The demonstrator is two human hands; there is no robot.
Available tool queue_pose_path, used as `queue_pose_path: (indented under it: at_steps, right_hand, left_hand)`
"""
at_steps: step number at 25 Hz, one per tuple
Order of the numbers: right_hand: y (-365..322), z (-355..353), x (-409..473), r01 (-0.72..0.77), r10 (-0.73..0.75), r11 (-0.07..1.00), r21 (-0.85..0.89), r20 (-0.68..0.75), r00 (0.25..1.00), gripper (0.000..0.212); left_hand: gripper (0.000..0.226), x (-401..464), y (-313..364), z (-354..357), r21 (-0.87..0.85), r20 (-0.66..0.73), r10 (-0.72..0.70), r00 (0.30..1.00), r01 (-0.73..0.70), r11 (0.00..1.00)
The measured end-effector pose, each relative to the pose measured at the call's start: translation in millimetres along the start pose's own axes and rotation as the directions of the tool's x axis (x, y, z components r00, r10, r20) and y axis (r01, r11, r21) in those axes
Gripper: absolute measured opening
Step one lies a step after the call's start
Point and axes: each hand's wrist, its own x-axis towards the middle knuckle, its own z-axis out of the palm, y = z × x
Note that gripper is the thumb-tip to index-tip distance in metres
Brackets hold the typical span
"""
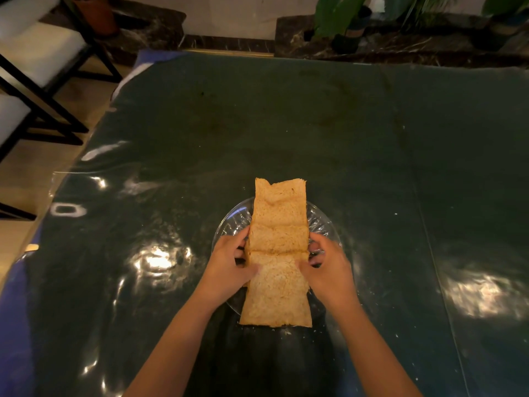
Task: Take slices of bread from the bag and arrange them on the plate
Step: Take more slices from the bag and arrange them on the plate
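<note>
Three bread slices [278, 253] laid overlapping in a row across a clear glass plate [233, 222] on the dark table [372, 153], far and near slices overhanging the rim. Left hand [227, 266] and right hand [329, 267] on the nearest slice [276, 293], fingers [312, 262] curled, pinching its side edges.

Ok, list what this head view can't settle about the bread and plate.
- Bread bag: nowhere in the head view.
- Plate centre: covered by the bread slices.
- Slice count: three faces show; overlaps could hide more.
- Left hand, right hand: fingertips tucked at the slice edges; grip or just touch, unclear.
</note>
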Motion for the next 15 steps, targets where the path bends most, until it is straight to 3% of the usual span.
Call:
queue_pose_path:
  at_steps: [3, 5, 8, 10, 15]
  right_hand:
    - [-2.1, 1.5, 7.0, -0.016, 0.016, 0.999, -0.032, 0.004, 1.0, 0.055]
    - [-0.6, 0.8, 11.0, -0.044, 0.048, 0.998, -0.048, 0.086, 0.995, 0.066]
    - [1.5, -1.0, 11.7, -0.048, 0.035, 0.997, 0.06, 0.199, 0.979, 0.067]
    - [2.4, -0.8, 9.9, -0.073, 0.043, 0.986, 0.147, 0.198, 0.979, 0.065]
    - [5.4, -1.1, 8.2, -0.108, 0.057, 0.967, 0.231, 0.22, 0.974, 0.062]
  left_hand:
    - [0.084, 6.7, 2.2, -1.8, 0.063, -0.002, -0.053, 0.999, 0.053, 0.997]
    - [0.083, 10.0, 5.3, -4.9, 0.051, 0.069, -0.092, 0.993, 0.088, 0.995]
    - [0.066, 11.1, 8.0, -5.5, -0.008, 0.174, -0.054, 0.983, 0.056, 0.998]
    - [0.062, 10.8, 9.1, -1.2, -0.027, 0.166, -0.059, 0.984, 0.065, 0.998]
    - [0.075, 14.7, 7.2, -4.6, -0.041, 0.199, -0.127, 0.972, 0.137, 0.99]
